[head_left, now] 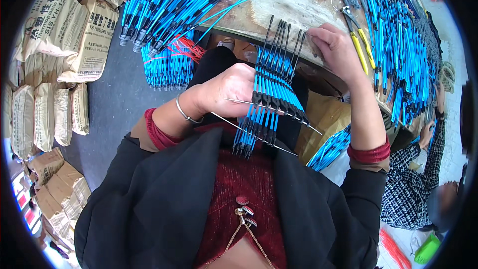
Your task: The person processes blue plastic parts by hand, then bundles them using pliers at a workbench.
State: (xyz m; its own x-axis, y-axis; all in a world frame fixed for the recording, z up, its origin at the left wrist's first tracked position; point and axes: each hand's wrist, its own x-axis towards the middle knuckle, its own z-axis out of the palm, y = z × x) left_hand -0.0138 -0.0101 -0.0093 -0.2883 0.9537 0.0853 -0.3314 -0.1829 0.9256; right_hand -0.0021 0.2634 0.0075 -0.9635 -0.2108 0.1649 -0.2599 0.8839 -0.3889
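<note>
My left hand (234, 89) is closed around one side of a row of thin blue rods with black fittings (276, 84), held over my lap. The rods lie side by side, and their black tips point toward the table edge. Two thin metal wires (249, 132) stick out crosswise at the row's lower part. My right hand (332, 47) is at the table edge, right of the black tips. Its thumb and index finger are pinched together beside the outermost tip; what they hold, if anything, is too small to make out.
On the wooden table (284, 7) lie yellow-handled pliers (361, 45), a large pile of blue rods (403, 55) and another fanned bundle (184, 0). Banded blue rods (167, 67) hang below. Stacked paper sacks (50, 30) stand left. A co-worker in a checked sleeve (411, 184) sits right.
</note>
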